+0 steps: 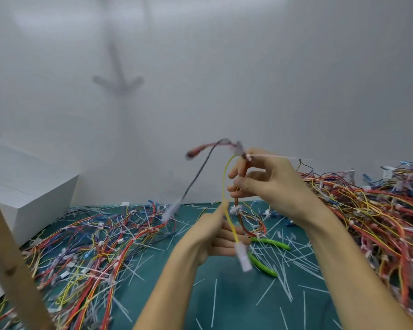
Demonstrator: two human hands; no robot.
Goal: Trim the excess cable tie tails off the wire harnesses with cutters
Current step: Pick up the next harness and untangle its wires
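We hold wire harness [225,186] aloft over green mat [236,306]: right hand [270,184] pinching its upper wires, left hand [212,236] closed on yellow wire [231,225]. Green-handled cutters [267,254] lie on mat below, unheld.

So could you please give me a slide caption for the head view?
Both hands lift a harness; green cutters lie on the mat.

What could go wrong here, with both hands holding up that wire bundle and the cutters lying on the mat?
The harness held by the left hand and right hand has loose ends swinging, so its white connector might snag in the wire pile below. The green-handled cutters lie half buried under cut tie tails, so reaching for them blindly could be awkward.
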